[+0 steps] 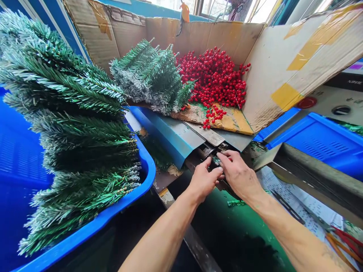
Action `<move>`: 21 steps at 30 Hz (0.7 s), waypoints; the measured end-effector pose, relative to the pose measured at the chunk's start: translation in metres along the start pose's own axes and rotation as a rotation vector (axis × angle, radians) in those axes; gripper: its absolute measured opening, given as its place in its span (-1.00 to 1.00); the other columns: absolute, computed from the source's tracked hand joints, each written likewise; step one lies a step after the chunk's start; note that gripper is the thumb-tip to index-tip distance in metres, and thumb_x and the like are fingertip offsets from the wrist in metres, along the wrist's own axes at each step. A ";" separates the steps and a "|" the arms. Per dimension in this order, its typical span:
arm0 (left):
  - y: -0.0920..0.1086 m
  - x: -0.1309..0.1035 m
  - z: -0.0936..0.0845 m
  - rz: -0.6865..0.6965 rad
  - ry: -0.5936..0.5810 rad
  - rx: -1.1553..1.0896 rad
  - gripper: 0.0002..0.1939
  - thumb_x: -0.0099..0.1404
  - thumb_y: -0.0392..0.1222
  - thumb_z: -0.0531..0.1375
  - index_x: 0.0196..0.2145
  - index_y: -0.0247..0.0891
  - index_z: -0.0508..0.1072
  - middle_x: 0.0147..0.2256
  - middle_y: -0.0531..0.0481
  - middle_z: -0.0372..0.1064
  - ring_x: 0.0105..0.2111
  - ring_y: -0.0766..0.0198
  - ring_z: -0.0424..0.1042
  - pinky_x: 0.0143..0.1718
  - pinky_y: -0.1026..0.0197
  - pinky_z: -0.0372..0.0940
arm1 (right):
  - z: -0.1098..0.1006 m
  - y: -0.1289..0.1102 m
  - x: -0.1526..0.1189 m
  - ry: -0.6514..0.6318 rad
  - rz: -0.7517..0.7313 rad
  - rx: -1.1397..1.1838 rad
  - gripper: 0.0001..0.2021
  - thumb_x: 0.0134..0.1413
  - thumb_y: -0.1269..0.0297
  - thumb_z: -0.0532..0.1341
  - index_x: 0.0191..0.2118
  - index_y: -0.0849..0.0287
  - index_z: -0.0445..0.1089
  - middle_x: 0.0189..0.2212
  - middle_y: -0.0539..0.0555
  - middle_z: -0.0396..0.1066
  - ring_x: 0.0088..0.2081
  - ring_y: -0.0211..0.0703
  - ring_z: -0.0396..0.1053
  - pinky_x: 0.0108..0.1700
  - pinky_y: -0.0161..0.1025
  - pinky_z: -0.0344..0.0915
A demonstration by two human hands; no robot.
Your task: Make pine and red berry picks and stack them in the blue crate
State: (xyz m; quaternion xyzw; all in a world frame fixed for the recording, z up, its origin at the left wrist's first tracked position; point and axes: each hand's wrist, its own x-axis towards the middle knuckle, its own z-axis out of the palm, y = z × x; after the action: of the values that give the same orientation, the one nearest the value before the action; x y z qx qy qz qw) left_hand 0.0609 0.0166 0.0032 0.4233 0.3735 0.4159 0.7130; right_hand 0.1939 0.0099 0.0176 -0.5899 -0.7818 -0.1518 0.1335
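Observation:
Both hands meet at a small metal mechanism [210,150] at the front end of a flat machine plate [211,136]. My left hand [204,177] is beside it with thumb and index finger apart, and nothing shows between them. Touching the mechanism from the right, my right hand [236,172] has its fingers bent and pressed together around something too small to make out. Behind the machine, frosted green pine sprigs [154,77] and a heap of red berry stems [214,77] lie in a cut-open cardboard box [170,32].
A blue basket [149,168] stacked with pine sprigs [85,128] stands at the left. To the right are a metal trough [317,177], blue baskets [317,139], scissors with red handles [347,241] and a control panel with a red button [306,102].

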 end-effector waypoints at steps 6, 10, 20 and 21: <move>-0.007 -0.015 0.002 0.026 0.032 0.054 -0.44 0.21 -0.22 0.15 0.18 -0.19 0.25 -0.09 -0.11 0.45 -0.33 0.22 0.54 -0.40 0.29 0.30 | 0.006 0.000 -0.007 0.250 0.007 0.172 -0.51 0.34 0.27 -0.03 0.30 0.32 -0.06 0.21 0.39 -0.02 0.21 0.15 0.10 0.11 0.03 0.27; -0.015 -0.049 0.000 0.019 0.193 0.106 -0.50 0.21 -0.21 0.17 0.13 -0.23 0.32 -0.16 -0.12 0.49 -0.27 0.17 0.53 -0.33 0.24 0.32 | 0.011 0.004 -0.006 0.251 0.032 0.209 -0.34 0.32 0.14 0.01 0.36 0.35 -0.27 0.25 0.43 -0.09 0.26 0.19 -0.01 0.18 0.10 0.18; -0.033 -0.106 -0.039 0.097 0.499 0.242 -0.68 0.20 -0.21 0.18 -0.06 -0.21 0.43 -0.01 -0.15 0.38 -0.13 0.16 0.43 -0.21 0.20 0.33 | 0.010 0.000 -0.006 0.239 0.133 0.230 -0.40 0.32 0.15 0.00 0.34 0.36 -0.11 0.19 0.39 0.08 0.08 0.14 0.29 0.07 0.02 0.32; -0.034 -0.104 -0.048 0.135 0.574 0.243 -0.65 0.20 -0.22 0.18 -0.03 -0.21 0.41 0.06 -0.16 0.32 -0.02 0.13 0.38 -0.13 0.19 0.32 | 0.009 0.000 -0.008 0.233 0.157 0.243 -0.41 0.32 0.14 0.00 0.34 0.34 -0.09 0.18 0.38 0.12 0.01 0.12 0.35 0.04 0.02 0.35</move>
State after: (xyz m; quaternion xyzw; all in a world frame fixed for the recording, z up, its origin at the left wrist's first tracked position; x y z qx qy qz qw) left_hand -0.0109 -0.0736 -0.0263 0.3948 0.5773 0.5171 0.4935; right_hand 0.1962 0.0061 0.0064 -0.6072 -0.7251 -0.1126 0.3049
